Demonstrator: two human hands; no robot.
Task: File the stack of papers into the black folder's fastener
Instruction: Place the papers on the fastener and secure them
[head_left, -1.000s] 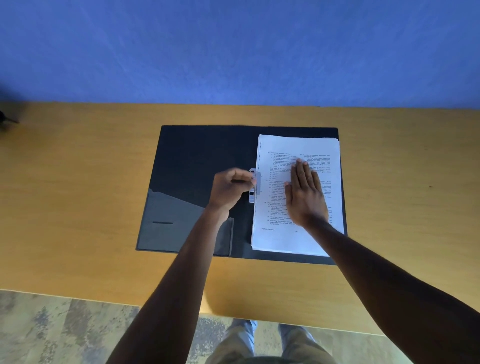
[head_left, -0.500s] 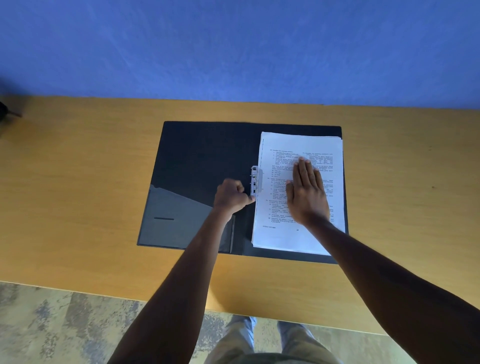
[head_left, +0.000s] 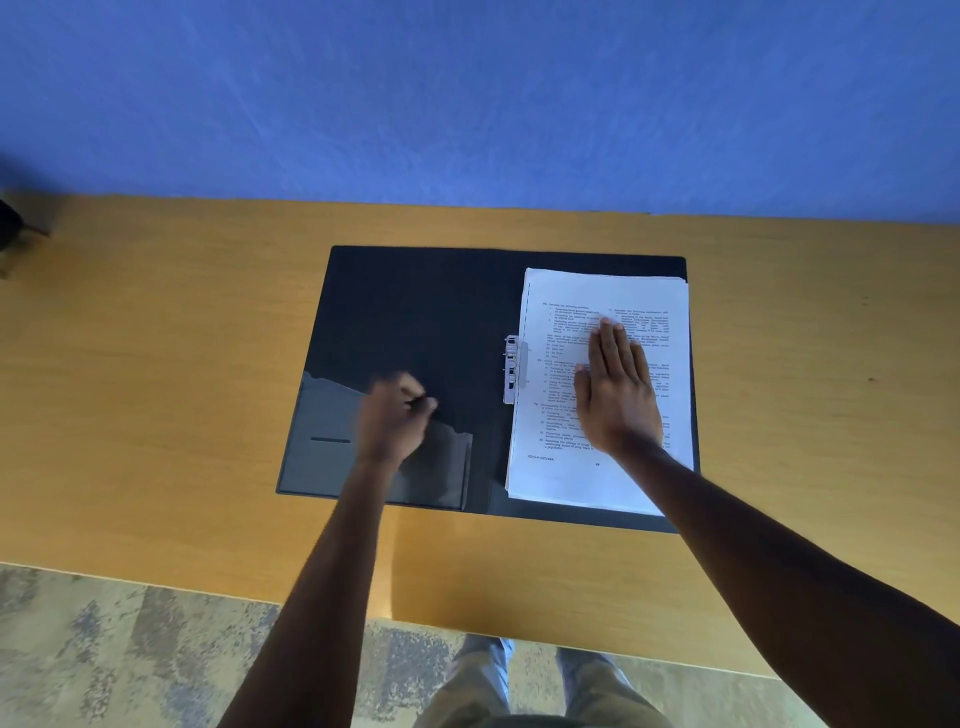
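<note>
The black folder (head_left: 415, 312) lies open on the wooden desk. A stack of printed papers (head_left: 602, 483) rests on its right half, and the pale fastener clip (head_left: 514, 369) sits over the stack's left edge near the spine. My right hand (head_left: 615, 395) lies flat on the papers, fingers together and stretched out. My left hand (head_left: 395, 421) is blurred above the folder's left half, over the inner pocket (head_left: 322, 457), its fingers curled in; I see nothing held in it.
The wooden desk (head_left: 156, 389) runs to a blue wall at the back. A dark object (head_left: 10, 228) sits at the desk's far left edge. The desk's near edge and patterned floor lie below, with my legs under it.
My left hand left the fastener and slid left and toward me over the folder's pocket. My right hand stayed flat on the papers.
</note>
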